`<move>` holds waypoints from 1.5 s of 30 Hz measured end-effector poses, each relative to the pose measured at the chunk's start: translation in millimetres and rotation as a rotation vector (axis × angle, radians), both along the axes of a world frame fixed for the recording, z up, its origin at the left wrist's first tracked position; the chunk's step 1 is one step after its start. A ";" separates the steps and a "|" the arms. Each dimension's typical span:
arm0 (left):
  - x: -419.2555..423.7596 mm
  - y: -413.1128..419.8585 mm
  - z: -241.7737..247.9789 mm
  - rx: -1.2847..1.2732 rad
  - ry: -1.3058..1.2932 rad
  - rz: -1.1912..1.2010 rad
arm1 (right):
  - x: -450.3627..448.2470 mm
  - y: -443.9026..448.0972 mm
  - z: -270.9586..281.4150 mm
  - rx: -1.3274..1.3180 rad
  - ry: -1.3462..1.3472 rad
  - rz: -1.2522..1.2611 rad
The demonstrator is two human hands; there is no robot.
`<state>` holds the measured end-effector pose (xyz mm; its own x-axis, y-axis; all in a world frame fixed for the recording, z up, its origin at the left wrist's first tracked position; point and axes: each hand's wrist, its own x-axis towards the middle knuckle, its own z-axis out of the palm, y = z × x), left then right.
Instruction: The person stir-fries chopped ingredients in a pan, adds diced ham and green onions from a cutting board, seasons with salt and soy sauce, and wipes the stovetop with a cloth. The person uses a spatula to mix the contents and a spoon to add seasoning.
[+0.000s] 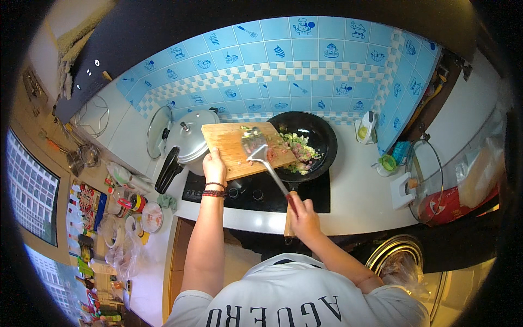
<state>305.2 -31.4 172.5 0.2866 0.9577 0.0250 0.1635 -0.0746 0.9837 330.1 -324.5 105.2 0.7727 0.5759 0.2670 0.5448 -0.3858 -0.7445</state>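
My left hand grips the near left edge of a wooden cutting board, whose right end overlaps a black wok. Chopped green and pinkish food lies in the wok. Small bits remain on the board, some reddish, some green. My right hand is closed around the dark red handle of a metal spatula, its blade over the board's upper middle. Under that hand runs the wok's wooden handle; whether the hand touches it, I cannot tell. The wok stands on a black gas cooktop.
Left of the board is a metal pressure cooker with a black handle. A glass lid leans behind it. Another glass lid stands at right. Bottles, bags and a plate crowd the left counter. A bin stands lower right.
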 end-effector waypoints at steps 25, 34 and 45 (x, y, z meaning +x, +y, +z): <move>-0.6 19.3 0.3 0.004 -0.033 0.026 | 38.5 -21.0 -33.5 -0.028 -0.091 -0.135; -3.2 -11.8 21.9 -0.002 -0.045 -0.035 | 39.3 15.9 -32.2 -0.012 -0.093 -0.077; -8.1 -21.9 32.1 0.094 0.032 -0.088 | 31.0 37.0 7.2 0.098 -0.108 0.009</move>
